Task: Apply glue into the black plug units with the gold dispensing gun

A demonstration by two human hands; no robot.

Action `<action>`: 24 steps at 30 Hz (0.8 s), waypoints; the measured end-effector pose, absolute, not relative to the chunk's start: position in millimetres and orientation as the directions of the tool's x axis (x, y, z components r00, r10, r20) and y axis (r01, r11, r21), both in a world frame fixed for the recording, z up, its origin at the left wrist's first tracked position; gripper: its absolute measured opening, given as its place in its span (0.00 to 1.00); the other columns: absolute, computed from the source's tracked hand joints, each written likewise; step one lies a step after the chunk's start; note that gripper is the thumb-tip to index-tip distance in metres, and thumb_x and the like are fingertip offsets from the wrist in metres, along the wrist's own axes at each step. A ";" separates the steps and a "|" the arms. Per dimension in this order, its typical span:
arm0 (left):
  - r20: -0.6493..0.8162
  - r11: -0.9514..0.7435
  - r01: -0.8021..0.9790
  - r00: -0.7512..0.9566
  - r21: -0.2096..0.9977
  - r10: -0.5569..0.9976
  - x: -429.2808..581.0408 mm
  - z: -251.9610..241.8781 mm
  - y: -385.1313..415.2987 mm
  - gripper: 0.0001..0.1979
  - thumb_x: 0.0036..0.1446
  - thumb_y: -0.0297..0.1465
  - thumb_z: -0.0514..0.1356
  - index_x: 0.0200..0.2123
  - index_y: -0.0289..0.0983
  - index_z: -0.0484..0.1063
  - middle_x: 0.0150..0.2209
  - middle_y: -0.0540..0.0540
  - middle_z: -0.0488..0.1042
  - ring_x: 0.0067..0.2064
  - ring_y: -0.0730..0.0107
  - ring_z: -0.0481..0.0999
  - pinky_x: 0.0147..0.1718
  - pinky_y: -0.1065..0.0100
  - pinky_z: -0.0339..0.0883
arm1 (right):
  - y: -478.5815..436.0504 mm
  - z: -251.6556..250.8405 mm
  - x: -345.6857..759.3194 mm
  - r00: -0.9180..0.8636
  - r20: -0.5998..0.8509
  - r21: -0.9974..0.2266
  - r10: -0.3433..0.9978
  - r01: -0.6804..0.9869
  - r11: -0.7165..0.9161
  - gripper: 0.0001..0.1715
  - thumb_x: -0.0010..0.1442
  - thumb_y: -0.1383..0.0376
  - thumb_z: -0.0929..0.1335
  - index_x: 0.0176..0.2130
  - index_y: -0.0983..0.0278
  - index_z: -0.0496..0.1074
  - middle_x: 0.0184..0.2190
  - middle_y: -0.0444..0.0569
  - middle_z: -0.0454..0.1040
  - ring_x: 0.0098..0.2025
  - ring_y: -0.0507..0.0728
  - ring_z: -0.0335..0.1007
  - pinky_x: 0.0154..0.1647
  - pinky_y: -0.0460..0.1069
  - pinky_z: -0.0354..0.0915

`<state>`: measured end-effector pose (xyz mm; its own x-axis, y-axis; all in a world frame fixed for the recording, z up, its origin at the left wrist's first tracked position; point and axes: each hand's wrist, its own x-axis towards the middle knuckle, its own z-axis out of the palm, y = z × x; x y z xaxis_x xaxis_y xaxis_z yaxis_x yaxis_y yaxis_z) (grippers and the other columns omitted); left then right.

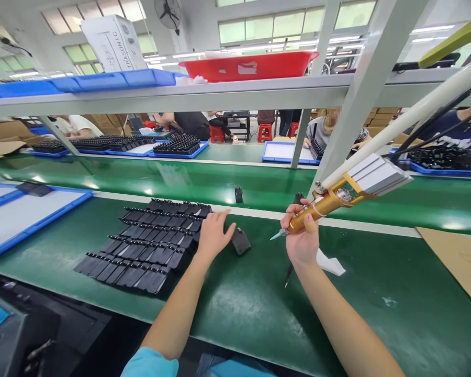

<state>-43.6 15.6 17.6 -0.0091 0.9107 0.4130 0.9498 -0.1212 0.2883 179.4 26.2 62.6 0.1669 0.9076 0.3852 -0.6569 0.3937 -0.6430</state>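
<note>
My left hand (214,233) is open, its fingers spread over the right edge of several rows of black plastic parts (141,246) on the green bench. Just right of its thumb a single black part (240,242) lies apart from the rows. My right hand (303,235) is wrapped round a gold dispensing tool (314,212), whose pale blue tip (278,235) points left and down. Below that hand, a thin dark tool (289,276) and a piece of white paper (330,263) rest on the bench, partly hidden by the hand and forearm.
Beyond the bench runs a green conveyor belt (180,180) with a small black part (238,194) on it. Blue-rimmed trays (43,225) stand at left, cardboard (455,256) at right. A shelf post (361,89) rises behind the tool. People sit across the belt.
</note>
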 end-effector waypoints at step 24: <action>0.189 0.280 0.955 -0.259 -0.097 0.947 -46.7 10.6 66.8 0.22 0.53 0.36 0.63 0.51 0.36 0.65 0.48 0.36 0.67 0.50 0.52 0.67 0.48 0.60 0.59 | 26.8 63.6 179.3 0.171 0.369 -0.668 0.914 -0.634 0.388 0.14 0.57 0.58 0.67 0.44 0.56 0.65 0.31 0.40 0.70 0.22 0.47 0.63 0.25 0.46 0.59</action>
<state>-46.7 66.8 10.6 -0.2588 0.9472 0.1891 0.9549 0.2804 -0.0974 179.3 26.8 63.6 0.1707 0.9136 0.3690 -0.6342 0.3885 -0.6685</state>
